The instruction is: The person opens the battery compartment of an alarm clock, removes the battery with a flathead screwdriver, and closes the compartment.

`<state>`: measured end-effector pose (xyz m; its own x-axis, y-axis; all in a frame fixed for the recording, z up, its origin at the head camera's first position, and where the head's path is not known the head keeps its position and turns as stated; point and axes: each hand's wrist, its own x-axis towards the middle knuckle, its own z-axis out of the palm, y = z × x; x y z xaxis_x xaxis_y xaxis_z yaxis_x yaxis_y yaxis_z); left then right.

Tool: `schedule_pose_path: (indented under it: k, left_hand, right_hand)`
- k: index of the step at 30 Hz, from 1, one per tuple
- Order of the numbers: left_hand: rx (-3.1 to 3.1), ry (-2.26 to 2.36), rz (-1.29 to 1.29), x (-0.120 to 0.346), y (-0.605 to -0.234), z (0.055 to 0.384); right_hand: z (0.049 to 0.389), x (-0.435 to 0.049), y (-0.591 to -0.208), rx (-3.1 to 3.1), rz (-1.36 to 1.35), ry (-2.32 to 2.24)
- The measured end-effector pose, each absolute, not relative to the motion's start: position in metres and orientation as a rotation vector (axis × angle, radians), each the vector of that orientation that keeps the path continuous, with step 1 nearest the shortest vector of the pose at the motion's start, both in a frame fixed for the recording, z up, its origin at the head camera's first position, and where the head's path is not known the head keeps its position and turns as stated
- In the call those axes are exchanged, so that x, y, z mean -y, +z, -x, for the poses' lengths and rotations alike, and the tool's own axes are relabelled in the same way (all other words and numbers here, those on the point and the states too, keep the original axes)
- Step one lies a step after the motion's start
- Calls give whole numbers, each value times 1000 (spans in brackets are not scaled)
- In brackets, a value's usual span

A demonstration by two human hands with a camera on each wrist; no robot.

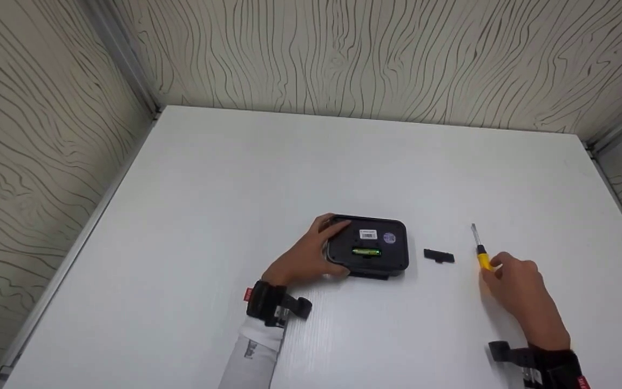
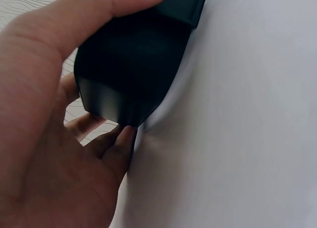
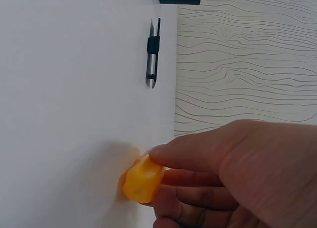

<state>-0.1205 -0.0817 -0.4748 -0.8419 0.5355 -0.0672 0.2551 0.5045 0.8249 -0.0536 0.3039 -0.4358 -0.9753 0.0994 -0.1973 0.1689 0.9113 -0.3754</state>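
Observation:
A black, round-cornered device lies back side up on the white table, its exact kind not shown. One green battery sits in the uncovered slot in its back. My left hand grips the device's left end, thumb on the near side and fingers round the far side. To the device's right lies a small black battery cover. Farther right, my right hand pinches the yellow handle of a screwdriver between thumb and fingers. The screwdriver's metal tip points away from me. In the right wrist view, its handle end shows close above the tabletop.
The white table meets wood-grain patterned panels at its back and sides. A grey metal post stands in the far left corner. Black straps with camera mounts are on both wrists.

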Motion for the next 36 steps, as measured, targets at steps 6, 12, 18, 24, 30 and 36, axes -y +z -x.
schedule_pose_path:
  k: [6, 12, 18, 24, 30, 36]
  left_hand:
    - [-2439, 1258, -651, 82, -475, 120]
    - [-2433, 1267, -657, 81, -476, 121]
    - [-2430, 1267, -653, 82, -478, 122]
    - [-2436, 1265, -658, 82, -477, 121]
    - [-2432, 1273, -663, 82, -476, 121]
    - [-2431, 1275, -659, 81, -477, 122]
  right_hand:
    - [54, -303, -435, -2878, -220, -584]
    - [53, -302, -436, -2899, -210, -577]
    - [53, -301, -436, -2906, -209, -548]
    - [53, -301, -434, -2900, -215, -533]
    - [51, -300, -432, -2911, -199, -547]
    - [51, -300, -428, -2939, -168, -559]
